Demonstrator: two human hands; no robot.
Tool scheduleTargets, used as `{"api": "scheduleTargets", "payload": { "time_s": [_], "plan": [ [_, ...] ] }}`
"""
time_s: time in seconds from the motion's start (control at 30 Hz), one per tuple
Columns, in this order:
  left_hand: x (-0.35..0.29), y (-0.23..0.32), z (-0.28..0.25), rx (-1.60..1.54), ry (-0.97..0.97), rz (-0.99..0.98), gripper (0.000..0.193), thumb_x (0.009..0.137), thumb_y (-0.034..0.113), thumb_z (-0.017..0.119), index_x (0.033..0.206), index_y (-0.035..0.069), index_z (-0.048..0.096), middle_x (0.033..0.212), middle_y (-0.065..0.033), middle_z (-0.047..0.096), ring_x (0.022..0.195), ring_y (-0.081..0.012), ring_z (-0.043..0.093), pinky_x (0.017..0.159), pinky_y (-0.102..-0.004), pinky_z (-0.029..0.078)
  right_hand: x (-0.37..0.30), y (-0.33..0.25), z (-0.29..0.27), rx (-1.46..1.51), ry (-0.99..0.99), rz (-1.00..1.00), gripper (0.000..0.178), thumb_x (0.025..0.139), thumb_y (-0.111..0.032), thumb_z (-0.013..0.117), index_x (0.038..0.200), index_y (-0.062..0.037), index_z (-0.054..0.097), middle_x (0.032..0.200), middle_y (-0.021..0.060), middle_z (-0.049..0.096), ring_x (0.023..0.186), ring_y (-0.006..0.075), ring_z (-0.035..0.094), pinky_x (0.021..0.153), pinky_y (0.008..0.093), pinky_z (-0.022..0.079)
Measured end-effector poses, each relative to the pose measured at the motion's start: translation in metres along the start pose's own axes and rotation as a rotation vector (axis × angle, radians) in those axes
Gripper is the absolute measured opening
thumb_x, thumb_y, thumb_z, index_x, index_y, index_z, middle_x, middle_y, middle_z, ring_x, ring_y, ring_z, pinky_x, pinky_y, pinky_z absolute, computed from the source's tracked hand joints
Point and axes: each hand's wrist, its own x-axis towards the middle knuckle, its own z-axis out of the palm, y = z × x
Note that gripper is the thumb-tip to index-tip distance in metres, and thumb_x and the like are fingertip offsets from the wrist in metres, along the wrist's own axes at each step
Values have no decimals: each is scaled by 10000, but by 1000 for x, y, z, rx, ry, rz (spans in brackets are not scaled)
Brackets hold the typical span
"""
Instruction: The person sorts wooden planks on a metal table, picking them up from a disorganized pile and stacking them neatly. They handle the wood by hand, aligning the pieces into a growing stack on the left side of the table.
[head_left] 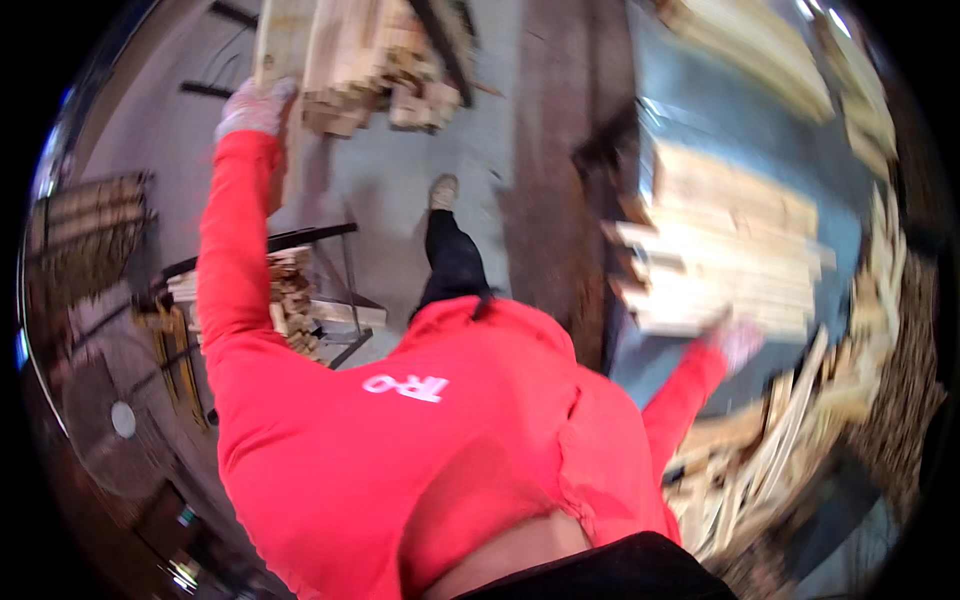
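My left hand (258,107), in a pale glove, is stretched far forward on the left and closed around the near part of a long pale wooden board (282,42). Right beside that board lies a stack of similar boards (345,60) with uneven ends. On the right, my right hand (738,343), also gloved, is at the near edge of a pile of boards (735,240) on a blue-grey metal table (645,370). Motion smears its fingers, and whether it touches the pile cannot be made out.
Loose wood strips (780,440) are heaped along the table's near right side. More boards (750,50) lie at its far end. To my left, a black metal rack (310,237) stands by short wood pieces (290,300). A large round fan (120,420) is farther left.
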Motion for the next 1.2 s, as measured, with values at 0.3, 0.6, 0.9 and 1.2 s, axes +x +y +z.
{"api": "scheduleTargets", "payload": {
  "time_s": [0.3, 0.6, 0.9, 1.2],
  "plan": [
    [298, -267, 69, 428, -56, -512, 485, 850, 421, 589, 1191, 76, 582, 1188, -211, 614, 1121, -375, 582, 946, -463, 461, -58, -53, -19, 269, 58, 355, 502, 967, -453, 445, 1200, -34, 592, 1269, 147, 573, 1166, 318, 517, 1046, 441, 378],
    [478, -415, 247, 335, -340, -293, 564, 990, 443, 417, 1292, -27, 489, 1203, -176, 620, 1175, -289, 557, 1003, -409, 423, -70, -167, -167, 858, -111, 372, 549, 960, -500, 440, 1197, -29, 592, 1242, 149, 587, 1124, 314, 542, 1023, 441, 401],
    [384, -256, 215, 17, -166, 141, 614, 934, 428, 422, 1412, 42, 400, 1392, -202, 467, 1247, -345, 488, 1077, -425, 340, -122, -129, -175, 1852, -121, 779, 597, 953, -546, 434, 1194, -24, 592, 1214, 150, 601, 1082, 310, 567, 1001, 442, 423],
    [-62, 231, 203, -623, -938, 1186, 641, 831, 262, 605, 1386, -1, 421, 1340, -219, 520, 1201, -370, 543, 1029, -402, 406, -89, -113, -5, 2320, -190, 958, 682, 887, -677, 462, 1138, -63, 621, 974, 84, 676, 816, 206, 637, 740, 345, 526]
  ]
}}
